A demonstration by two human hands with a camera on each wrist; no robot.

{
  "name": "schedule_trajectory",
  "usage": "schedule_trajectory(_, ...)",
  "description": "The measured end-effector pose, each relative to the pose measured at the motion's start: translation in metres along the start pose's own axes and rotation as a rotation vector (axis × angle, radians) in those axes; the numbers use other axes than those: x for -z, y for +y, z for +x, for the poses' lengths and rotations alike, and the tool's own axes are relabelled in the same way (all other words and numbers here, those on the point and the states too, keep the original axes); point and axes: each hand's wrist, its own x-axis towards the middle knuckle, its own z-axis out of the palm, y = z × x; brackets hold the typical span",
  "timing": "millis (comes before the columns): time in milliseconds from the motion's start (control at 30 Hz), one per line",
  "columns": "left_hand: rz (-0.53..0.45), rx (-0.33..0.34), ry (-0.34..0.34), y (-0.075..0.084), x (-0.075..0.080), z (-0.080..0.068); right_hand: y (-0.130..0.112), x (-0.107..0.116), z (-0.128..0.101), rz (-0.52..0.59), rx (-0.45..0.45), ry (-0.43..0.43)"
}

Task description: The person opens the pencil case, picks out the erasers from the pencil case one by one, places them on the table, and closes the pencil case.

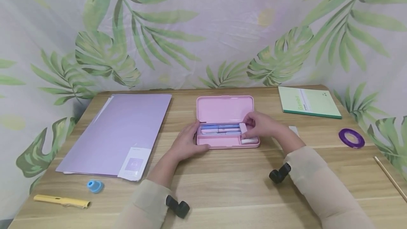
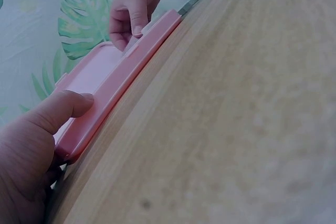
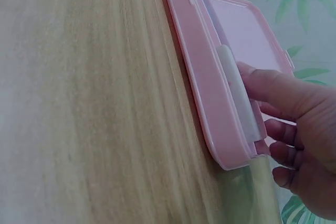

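Observation:
An open pink pencil case (image 1: pixel 219 147) lies in the middle of the table, its lid tilted back. Several blue and pink pens (image 1: pixel 220 129) fill its rear compartment. My left hand (image 1: pixel 186 142) grips the left end of the case, with its thumb (image 2: pixel 79 103) over the front wall. At the right end, my right hand (image 1: pixel 262 126) pinches a pale pinkish-white block like an eraser (image 1: pixel 243 128), standing across the pens' ends. A second white block (image 1: pixel 249 140) sits in the front right compartment; its long side shows above the wall in the right wrist view.
On the left lie a purple folder (image 1: pixel 127 130), a blue cone-shaped piece (image 1: pixel 95 186) and a yellow pen (image 1: pixel 62 200). On the right are a green notebook (image 1: pixel 310 103), a purple tape roll (image 1: pixel 351 138) and a thin stick (image 1: pixel 390 178). A pale flat piece (image 1: pixel 294 130) lies behind my right wrist.

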Motion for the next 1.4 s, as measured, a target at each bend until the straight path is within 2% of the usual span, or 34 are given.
schedule_trajectory(133,-0.006,0.000,-0.005,0.001,-0.001,0.000,0.007,0.008,-0.018,0.037,-0.023,0.079)
schedule_trajectory(300,-0.011,0.007,-0.011,0.002,0.000,0.000,0.033,0.016,-0.057,0.016,-0.100,0.164)
schedule_trajectory(467,-0.018,0.023,-0.009,-0.001,0.001,-0.001,0.056,0.014,-0.089,-0.017,-0.157,0.193)
schedule_trajectory(633,-0.012,0.017,-0.011,-0.003,0.001,-0.002,0.069,0.005,-0.101,-0.005,-0.142,0.194)
schedule_trajectory(867,-0.007,0.006,-0.005,-0.001,0.000,0.000,0.074,-0.004,-0.105,-0.023,-0.133,0.178)
schedule_trajectory(1033,-0.003,0.010,-0.007,-0.001,0.001,0.000,0.063,0.004,-0.100,-0.009,-0.127,0.187)
schedule_trajectory(1300,-0.004,-0.020,0.003,-0.003,0.001,0.000,0.030,0.007,-0.057,-0.019,-0.032,0.174)
schedule_trajectory(1400,-0.010,-0.023,0.003,-0.002,0.001,0.000,0.020,0.004,-0.041,-0.057,-0.002,0.158)
